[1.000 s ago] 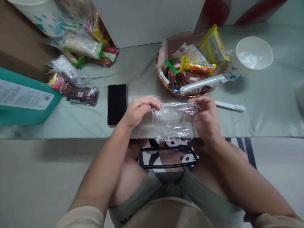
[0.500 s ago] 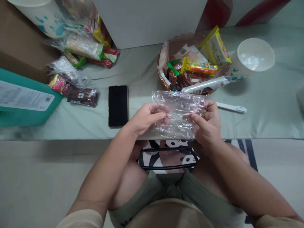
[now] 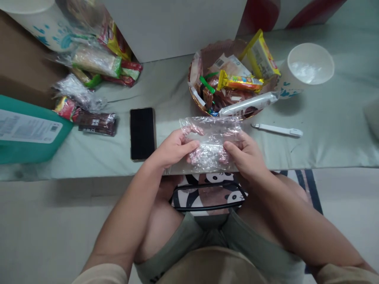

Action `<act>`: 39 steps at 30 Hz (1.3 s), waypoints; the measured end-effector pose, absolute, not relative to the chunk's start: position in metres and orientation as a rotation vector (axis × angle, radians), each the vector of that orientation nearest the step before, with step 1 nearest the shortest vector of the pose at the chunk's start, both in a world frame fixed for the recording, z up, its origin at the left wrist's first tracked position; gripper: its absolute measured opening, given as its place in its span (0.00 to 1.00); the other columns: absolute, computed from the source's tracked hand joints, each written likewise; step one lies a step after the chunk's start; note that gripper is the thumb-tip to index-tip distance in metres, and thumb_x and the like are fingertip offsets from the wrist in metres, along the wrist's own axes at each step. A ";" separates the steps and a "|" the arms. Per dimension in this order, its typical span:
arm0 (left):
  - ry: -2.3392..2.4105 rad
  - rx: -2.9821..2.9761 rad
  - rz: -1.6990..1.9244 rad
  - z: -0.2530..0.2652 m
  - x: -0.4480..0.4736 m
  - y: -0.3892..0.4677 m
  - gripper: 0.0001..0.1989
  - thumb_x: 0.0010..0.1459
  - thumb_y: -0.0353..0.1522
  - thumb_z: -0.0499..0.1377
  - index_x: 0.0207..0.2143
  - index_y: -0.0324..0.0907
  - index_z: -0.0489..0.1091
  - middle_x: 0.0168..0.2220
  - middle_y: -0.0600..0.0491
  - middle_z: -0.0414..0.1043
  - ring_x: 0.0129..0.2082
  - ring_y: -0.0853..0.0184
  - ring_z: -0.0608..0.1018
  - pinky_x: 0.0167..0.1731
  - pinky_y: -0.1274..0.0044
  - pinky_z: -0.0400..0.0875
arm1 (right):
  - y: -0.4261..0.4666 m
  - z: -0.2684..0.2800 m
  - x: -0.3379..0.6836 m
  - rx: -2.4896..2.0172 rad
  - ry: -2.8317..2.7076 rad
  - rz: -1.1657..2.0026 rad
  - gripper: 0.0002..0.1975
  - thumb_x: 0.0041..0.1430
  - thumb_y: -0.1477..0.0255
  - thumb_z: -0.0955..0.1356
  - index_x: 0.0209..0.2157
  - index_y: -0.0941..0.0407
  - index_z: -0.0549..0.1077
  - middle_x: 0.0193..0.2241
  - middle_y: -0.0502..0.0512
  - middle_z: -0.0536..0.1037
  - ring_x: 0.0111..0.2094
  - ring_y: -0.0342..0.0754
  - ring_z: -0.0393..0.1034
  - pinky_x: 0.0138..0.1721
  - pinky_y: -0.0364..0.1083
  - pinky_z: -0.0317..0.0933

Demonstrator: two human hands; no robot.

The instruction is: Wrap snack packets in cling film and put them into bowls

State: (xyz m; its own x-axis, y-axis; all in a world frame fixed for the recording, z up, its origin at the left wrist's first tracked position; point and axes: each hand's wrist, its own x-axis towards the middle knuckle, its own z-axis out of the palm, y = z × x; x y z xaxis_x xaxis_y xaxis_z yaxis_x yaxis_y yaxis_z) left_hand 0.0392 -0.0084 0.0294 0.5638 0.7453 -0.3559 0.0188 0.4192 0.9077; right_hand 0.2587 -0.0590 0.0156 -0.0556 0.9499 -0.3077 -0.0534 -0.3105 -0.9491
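Between my two hands is a crinkled clear plastic bag (image 3: 211,152), spread out near the front edge of the table. My left hand (image 3: 179,148) pinches its left side, thumb on top and fingers behind the film. The right side is gripped the same way by my right hand (image 3: 245,152). Just beyond the bag stands a round basket (image 3: 194,96) filled with wrapped snacks, including a yellow-wrapped bar (image 3: 239,82) and a long white packet (image 3: 248,104). A white utility knife (image 3: 278,130) lies to the right of my right hand.
A black phone (image 3: 142,134) lies left of my left hand. Farther left are wrapped snacks (image 3: 96,61), dark brown packets (image 3: 97,123) and a teal container (image 3: 32,136). A white paper cup (image 3: 309,65) stands right of the basket; another cup (image 3: 44,25) is far left.
My hands have come slightly closer together, and the right one has shifted left, leaving the whole utility knife visible. The bag is more bunched in its lower part. The view has shifted slightly.
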 end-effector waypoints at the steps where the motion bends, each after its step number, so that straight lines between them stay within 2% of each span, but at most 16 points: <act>1: 0.869 1.057 0.560 0.030 0.038 -0.008 0.16 0.57 0.35 0.67 0.46 0.44 0.67 0.19 0.63 0.70 0.13 0.75 0.69 0.15 0.82 0.62 | -0.059 0.015 0.259 -1.331 -1.007 1.531 0.13 0.60 0.61 0.70 0.43 0.50 0.68 0.20 0.43 0.72 0.17 0.42 0.65 0.19 0.43 0.62; 3: 0.847 1.027 0.628 0.030 0.037 -0.007 0.14 0.56 0.36 0.68 0.42 0.46 0.69 0.19 0.62 0.69 0.13 0.75 0.67 0.14 0.82 0.59 | -0.057 0.013 0.259 -1.256 -0.954 1.558 0.12 0.59 0.61 0.69 0.42 0.48 0.67 0.19 0.42 0.72 0.15 0.43 0.63 0.17 0.43 0.59; 7: 0.755 0.977 0.781 0.031 0.035 -0.004 0.11 0.50 0.40 0.68 0.29 0.43 0.73 0.22 0.56 0.70 0.17 0.72 0.69 0.16 0.78 0.61 | -0.052 0.014 0.261 -1.128 -0.872 1.564 0.09 0.52 0.62 0.70 0.28 0.51 0.68 0.19 0.47 0.71 0.17 0.44 0.64 0.18 0.45 0.59; 11: 0.781 1.071 0.813 0.030 0.033 0.000 0.19 0.55 0.46 0.60 0.22 0.40 0.75 0.23 0.50 0.70 0.21 0.69 0.70 0.20 0.75 0.62 | -0.051 0.017 0.267 -1.154 -0.986 1.545 0.21 0.56 0.50 0.65 0.24 0.53 0.72 0.23 0.55 0.74 0.23 0.48 0.68 0.24 0.48 0.62; 14: 1.029 1.263 0.663 0.031 0.029 0.000 0.09 0.49 0.37 0.67 0.28 0.41 0.73 0.23 0.56 0.68 0.21 0.73 0.66 0.21 0.79 0.59 | -0.052 0.016 0.267 -1.395 -1.122 1.512 0.17 0.53 0.56 0.73 0.28 0.53 0.68 0.23 0.49 0.72 0.23 0.43 0.64 0.24 0.45 0.59; 16: 1.109 1.380 0.537 0.034 0.026 -0.002 0.10 0.47 0.31 0.67 0.34 0.42 0.72 0.25 0.58 0.68 0.22 0.73 0.66 0.22 0.80 0.58 | -0.052 0.016 0.266 -1.425 -1.125 1.536 0.19 0.49 0.63 0.76 0.35 0.51 0.65 0.28 0.47 0.74 0.27 0.42 0.67 0.27 0.43 0.62; 18: 1.087 1.468 0.452 0.038 0.025 -0.004 0.10 0.48 0.30 0.64 0.36 0.42 0.72 0.29 0.57 0.70 0.25 0.72 0.68 0.25 0.80 0.62 | -0.052 0.018 0.264 -1.342 -1.096 1.592 0.22 0.48 0.65 0.76 0.40 0.51 0.65 0.39 0.52 0.78 0.38 0.45 0.74 0.39 0.46 0.70; 20: 1.020 1.565 0.434 0.039 0.025 -0.005 0.09 0.50 0.29 0.61 0.37 0.41 0.73 0.34 0.55 0.73 0.28 0.71 0.71 0.29 0.79 0.65 | -0.051 0.021 0.262 -1.285 -1.114 1.661 0.24 0.47 0.65 0.77 0.44 0.51 0.66 0.46 0.56 0.79 0.47 0.48 0.75 0.48 0.49 0.70; 21: 0.987 1.608 0.452 0.038 0.026 -0.005 0.09 0.50 0.29 0.61 0.37 0.41 0.74 0.36 0.54 0.74 0.29 0.71 0.71 0.30 0.78 0.65 | -0.051 0.023 0.260 -1.291 -1.156 1.706 0.25 0.46 0.65 0.77 0.45 0.51 0.67 0.45 0.56 0.79 0.46 0.49 0.75 0.48 0.49 0.70; 23: 0.939 1.659 0.534 0.034 0.029 -0.004 0.11 0.52 0.28 0.59 0.39 0.42 0.75 0.37 0.53 0.74 0.30 0.71 0.72 0.30 0.78 0.66 | -0.053 0.026 0.255 -1.341 -1.292 1.811 0.22 0.46 0.64 0.77 0.42 0.53 0.71 0.38 0.53 0.80 0.38 0.48 0.75 0.40 0.48 0.69; 26: 0.958 1.718 0.758 0.026 0.033 -0.003 0.18 0.53 0.26 0.57 0.47 0.44 0.73 0.42 0.51 0.74 0.32 0.70 0.75 0.31 0.77 0.70 | -0.056 0.029 0.246 -1.403 -1.450 1.958 0.11 0.51 0.63 0.72 0.31 0.56 0.74 0.26 0.50 0.76 0.27 0.44 0.69 0.29 0.45 0.63; 29: 1.179 1.964 1.119 0.024 0.036 -0.006 0.22 0.52 0.23 0.57 0.50 0.44 0.72 0.48 0.49 0.74 0.40 0.66 0.78 0.39 0.73 0.75 | -0.057 0.027 0.242 -1.448 -1.437 1.977 0.10 0.54 0.63 0.69 0.30 0.57 0.74 0.23 0.50 0.74 0.24 0.43 0.67 0.25 0.43 0.60; 31: 1.243 2.191 1.300 0.028 0.039 -0.013 0.19 0.52 0.23 0.59 0.46 0.44 0.73 0.46 0.49 0.75 0.45 0.62 0.79 0.46 0.68 0.75 | -0.057 0.026 0.243 -1.454 -1.433 1.897 0.09 0.54 0.64 0.69 0.30 0.56 0.73 0.22 0.49 0.73 0.23 0.42 0.66 0.25 0.43 0.59; 33: 1.119 2.374 1.230 0.034 0.045 -0.021 0.14 0.54 0.25 0.61 0.43 0.44 0.74 0.44 0.50 0.78 0.49 0.58 0.80 0.53 0.65 0.74 | -0.056 0.025 0.245 -1.391 -1.485 1.797 0.08 0.54 0.65 0.69 0.28 0.56 0.70 0.22 0.47 0.71 0.24 0.41 0.64 0.27 0.42 0.58; 35: 0.989 2.412 0.985 0.038 0.051 -0.028 0.12 0.58 0.30 0.61 0.45 0.42 0.74 0.48 0.47 0.80 0.52 0.56 0.79 0.56 0.63 0.72 | -0.057 0.026 0.247 -1.291 -1.557 1.722 0.08 0.55 0.67 0.68 0.27 0.56 0.68 0.23 0.47 0.70 0.26 0.41 0.64 0.29 0.42 0.59; 39: 0.932 2.107 0.558 0.039 0.057 -0.030 0.16 0.62 0.34 0.58 0.50 0.40 0.75 0.47 0.46 0.81 0.45 0.60 0.82 0.47 0.69 0.75 | -0.061 0.028 0.248 -1.191 -1.650 1.654 0.07 0.60 0.68 0.66 0.30 0.56 0.70 0.26 0.49 0.72 0.29 0.42 0.65 0.31 0.43 0.60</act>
State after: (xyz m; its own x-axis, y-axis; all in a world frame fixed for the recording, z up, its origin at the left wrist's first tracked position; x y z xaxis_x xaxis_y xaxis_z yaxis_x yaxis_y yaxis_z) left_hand 0.0573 -0.0296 0.0392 0.6396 0.7640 0.0853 0.4361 -0.4520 0.7781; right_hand 0.2482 -0.0606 0.0279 -0.4824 0.8471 -0.2227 0.2207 -0.1285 -0.9668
